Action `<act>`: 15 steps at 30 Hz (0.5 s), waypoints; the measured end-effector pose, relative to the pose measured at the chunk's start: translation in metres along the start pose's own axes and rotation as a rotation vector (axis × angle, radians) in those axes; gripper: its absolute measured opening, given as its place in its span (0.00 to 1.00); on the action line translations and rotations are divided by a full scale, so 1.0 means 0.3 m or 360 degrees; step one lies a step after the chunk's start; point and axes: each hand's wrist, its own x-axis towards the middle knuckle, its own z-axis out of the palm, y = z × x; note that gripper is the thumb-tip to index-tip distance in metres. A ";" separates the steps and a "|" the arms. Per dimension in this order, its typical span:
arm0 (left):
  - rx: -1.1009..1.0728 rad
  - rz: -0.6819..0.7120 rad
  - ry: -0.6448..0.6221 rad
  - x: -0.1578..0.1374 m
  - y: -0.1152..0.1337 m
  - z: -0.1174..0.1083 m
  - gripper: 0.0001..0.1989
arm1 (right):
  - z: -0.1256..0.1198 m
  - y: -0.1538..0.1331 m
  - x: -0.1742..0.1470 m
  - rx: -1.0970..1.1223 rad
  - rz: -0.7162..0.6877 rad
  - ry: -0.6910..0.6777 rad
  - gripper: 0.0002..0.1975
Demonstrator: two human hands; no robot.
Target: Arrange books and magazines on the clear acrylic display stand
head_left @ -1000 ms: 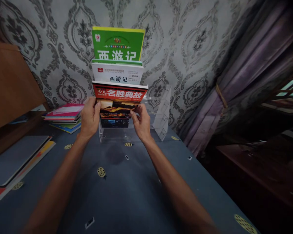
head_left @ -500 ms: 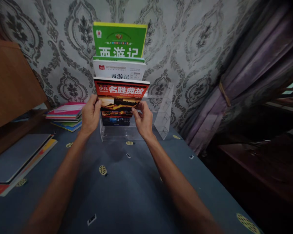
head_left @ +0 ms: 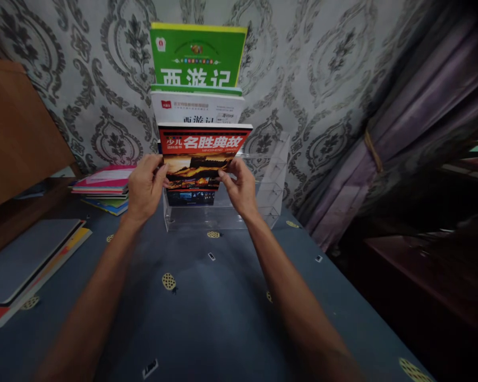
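Between my two hands is a book with a red title band and a landscape photo cover (head_left: 201, 159). My left hand (head_left: 146, 185) grips its left edge, thumb in front. At the lower right edge, my right hand (head_left: 240, 185) pinches it the same way. The book is held upright at the front of a clear acrylic tiered rack (head_left: 273, 183). Behind it in the rack stand a white book (head_left: 199, 106) and, higher up, a green book with a yellow top edge (head_left: 199, 55). Part of a dark cover (head_left: 191, 199) shows below the held book.
A stack of colourful books (head_left: 103, 183) lies left of the rack. Nearer on the left are a grey-covered book (head_left: 32, 260) and a brown board (head_left: 19, 132). A dark blue patterned cloth (head_left: 215, 318) covers the table. A purple curtain (head_left: 342, 196) hangs at the right.
The held book has shifted slightly right relative to the rack and the books behind it, both hands moving with it. The camera view has also shifted a little.
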 end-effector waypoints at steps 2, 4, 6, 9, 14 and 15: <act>0.0049 0.0014 0.0008 0.001 0.007 0.000 0.15 | -0.014 -0.008 0.007 -0.0019 0.0026 -0.0042 0.11; 0.0060 0.0007 0.0013 0.001 0.013 0.001 0.15 | -0.030 -0.022 0.015 -0.0079 0.0032 -0.0069 0.12; 0.0033 -0.0023 0.0000 -0.001 0.017 0.002 0.15 | -0.043 -0.033 0.021 -0.0139 0.0023 -0.0086 0.12; -0.0024 -0.0088 -0.0050 -0.003 0.019 0.004 0.15 | -0.057 -0.034 0.027 -0.0169 0.0007 -0.0118 0.13; -0.0095 -0.0145 -0.0139 -0.001 0.004 0.004 0.16 | -0.058 -0.016 0.025 -0.0151 -0.0015 -0.0161 0.12; -0.0101 -0.0150 -0.0144 0.000 -0.002 0.004 0.16 | -0.055 -0.014 0.023 -0.0136 -0.0019 -0.0161 0.12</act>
